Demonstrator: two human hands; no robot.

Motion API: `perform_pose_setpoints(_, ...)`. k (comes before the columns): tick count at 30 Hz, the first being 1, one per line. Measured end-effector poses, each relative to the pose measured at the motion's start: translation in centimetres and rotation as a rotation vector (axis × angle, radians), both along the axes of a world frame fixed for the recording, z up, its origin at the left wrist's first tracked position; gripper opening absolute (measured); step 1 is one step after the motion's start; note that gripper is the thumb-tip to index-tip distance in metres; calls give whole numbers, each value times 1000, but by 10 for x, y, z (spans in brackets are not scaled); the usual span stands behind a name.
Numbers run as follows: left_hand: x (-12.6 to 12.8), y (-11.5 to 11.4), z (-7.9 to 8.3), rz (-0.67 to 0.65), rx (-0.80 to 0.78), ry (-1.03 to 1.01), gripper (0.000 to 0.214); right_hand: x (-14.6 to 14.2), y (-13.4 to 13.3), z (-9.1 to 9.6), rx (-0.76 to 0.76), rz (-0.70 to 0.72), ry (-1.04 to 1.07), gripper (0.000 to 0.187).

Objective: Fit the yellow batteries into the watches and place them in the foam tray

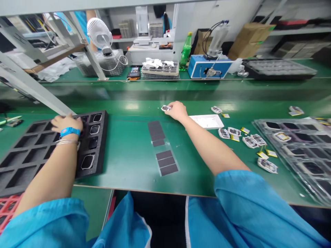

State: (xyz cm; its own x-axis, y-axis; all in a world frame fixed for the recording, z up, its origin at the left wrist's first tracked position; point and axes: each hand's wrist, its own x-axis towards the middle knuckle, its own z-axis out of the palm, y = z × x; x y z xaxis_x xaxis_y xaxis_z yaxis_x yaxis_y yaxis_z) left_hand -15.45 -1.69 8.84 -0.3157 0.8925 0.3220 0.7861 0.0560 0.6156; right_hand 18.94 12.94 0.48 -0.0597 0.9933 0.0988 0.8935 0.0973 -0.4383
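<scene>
At a green workbench [129,165], a person in a blue smock works with both hands at once. At nine o'clock in the view, the left hand [66,123], with a blue wristband [69,131] on it, lies over the far pockets of a black foam tray [23,151]. Its fingers curl downward, and whether they grip anything cannot be told. Several framed parts [88,161] already sit in the tray's right-hand column. At the centre, dark strips [162,148] lie on clear film. At twelve o'clock from them, the right hand [178,111] reaches out over the bench with thumb and fingertips pinched on a small module [166,108], held just above the surface. A white card [207,121] lies just beside that wrist, at three o'clock. More loose modules [249,141] are scattered beyond it, near a clear blister tray [297,148]. The step in hand looks like a pick-up, with the tray hand steadying. Seating the module would call for carrying it across to nine o'clock and squaring it to a free pocket.
</scene>
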Motion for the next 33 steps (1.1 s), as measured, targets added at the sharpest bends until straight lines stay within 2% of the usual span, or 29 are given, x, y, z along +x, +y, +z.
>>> perform_pose_setpoints(2,5,20,-12,191,67,50,40,4,-25,4,170,52,206,30)
perform_pose_setpoints(3,15,28,-19,181,96,63,45,6,-39,5,270,91,321,29)
perform_pose_setpoints(4,30,33,-27,92,132,47,49,8,-55,6,366,137,425,29)
perform_pose_setpoints(5,51,36,-34,-52,139,-15,53,9,-70,6,445,187,502,28)
perform_pose_setpoints(7,100,33,-51,-341,83,-283,64,13,-101,5,560,270,601,29)
perform_pose_setpoints(9,150,22,-67,-633,-34,-598,75,17,-127,2,607,306,641,29)
perform_pose_setpoints(10,170,17,-75,-726,-65,-737,74,19,-137,-1,613,305,645,28)
perform_pose_setpoints(12,197,6,-88,-792,-70,-935,67,23,-150,-6,608,296,633,25)
perform_pose_setpoints(14,204,0,-97,-781,-56,-1029,56,26,-157,-11,585,337,621,22)
perform_pose_setpoints(16,199,-3,-102,-772,-55,-1064,49,27,-159,-15,544,418,632,17)
perform_pose_setpoints(18,190,-3,-104,-779,-59,-1075,48,27,-159,-17,511,468,648,9)
perform_pose_setpoints(20,185,-3,-104,-793,-49,-1076,53,25,-161,-18,522,454,631,1)
perform_pose_setpoints(25,189,-4,-103,-809,-19,-1069,56,25,-167,-17,580,401,495,6)
perform_pose_setpoints(33,194,-7,-107,-815,48,-1050,54,26,-165,-22,631,405,385,15)
